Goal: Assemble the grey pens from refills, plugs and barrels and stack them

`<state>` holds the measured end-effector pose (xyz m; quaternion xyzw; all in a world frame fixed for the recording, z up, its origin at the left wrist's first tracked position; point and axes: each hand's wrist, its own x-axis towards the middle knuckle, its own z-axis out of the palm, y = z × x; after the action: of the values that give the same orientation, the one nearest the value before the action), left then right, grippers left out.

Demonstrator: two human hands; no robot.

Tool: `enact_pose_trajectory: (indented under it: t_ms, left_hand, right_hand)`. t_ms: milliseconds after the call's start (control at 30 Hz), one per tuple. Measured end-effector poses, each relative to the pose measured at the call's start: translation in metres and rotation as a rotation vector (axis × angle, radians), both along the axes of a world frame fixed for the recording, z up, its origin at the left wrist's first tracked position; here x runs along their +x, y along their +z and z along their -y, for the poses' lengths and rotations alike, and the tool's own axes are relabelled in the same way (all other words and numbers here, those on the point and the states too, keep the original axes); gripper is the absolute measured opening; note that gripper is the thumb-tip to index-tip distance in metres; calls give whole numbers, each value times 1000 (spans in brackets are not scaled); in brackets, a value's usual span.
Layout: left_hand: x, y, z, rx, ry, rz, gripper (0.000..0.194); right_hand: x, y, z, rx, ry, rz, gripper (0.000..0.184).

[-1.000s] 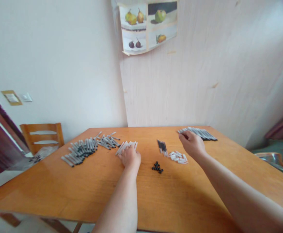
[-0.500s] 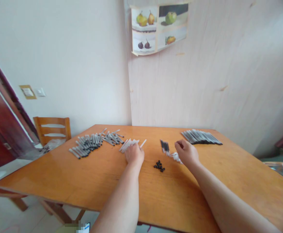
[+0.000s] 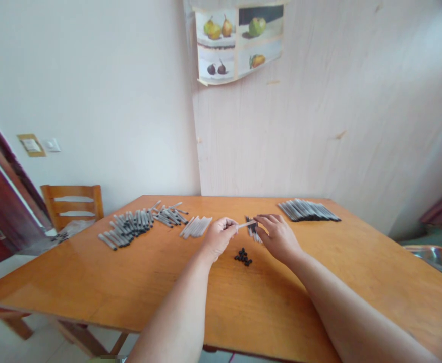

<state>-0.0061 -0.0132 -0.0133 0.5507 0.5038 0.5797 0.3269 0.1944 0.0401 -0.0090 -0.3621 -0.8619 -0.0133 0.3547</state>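
Observation:
My left hand [image 3: 221, 237] pinches a slim white pen barrel [image 3: 246, 224] by one end, holding it above the table and pointing right. At its other end are the fingertips of my right hand [image 3: 276, 234], bent and closed; whatever they grip there is hidden. Behind and below them lie dark pen refills [image 3: 252, 231] with pale tips, partly covered by the right hand. Several small black plugs [image 3: 242, 257] form a little heap nearer to me. To the left of my left hand lies a row of white pen barrels [image 3: 196, 227].
Grey pens with black ends [image 3: 128, 228] are heaped on the table's left side, with a smaller group [image 3: 171, 216] beside them. A neat row of pens [image 3: 308, 210] lies at the back right. A wooden chair [image 3: 73, 205] stands beyond the left edge.
My left hand has lifted a white barrel from the row and carried it right. My right hand has come left to meet its end. The view has shifted slightly right.

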Motion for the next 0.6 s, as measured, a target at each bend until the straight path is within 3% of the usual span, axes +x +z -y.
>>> enact_pose_trajectory:
  t_ms: [200, 400, 600]
  left_hand:
    - [1, 5, 2, 2, -75, 343, 33]
    - [-1, 0, -3, -30, -91, 352, 39]
    - [-7, 1, -5, -32, 71, 458, 40]
  right_hand:
    - [-5, 7, 12, -117, 52, 13, 25]
    - [-6, 3, 5, -164, 104, -76, 26]
    - [18, -11, -30, -241, -230, -125, 28]
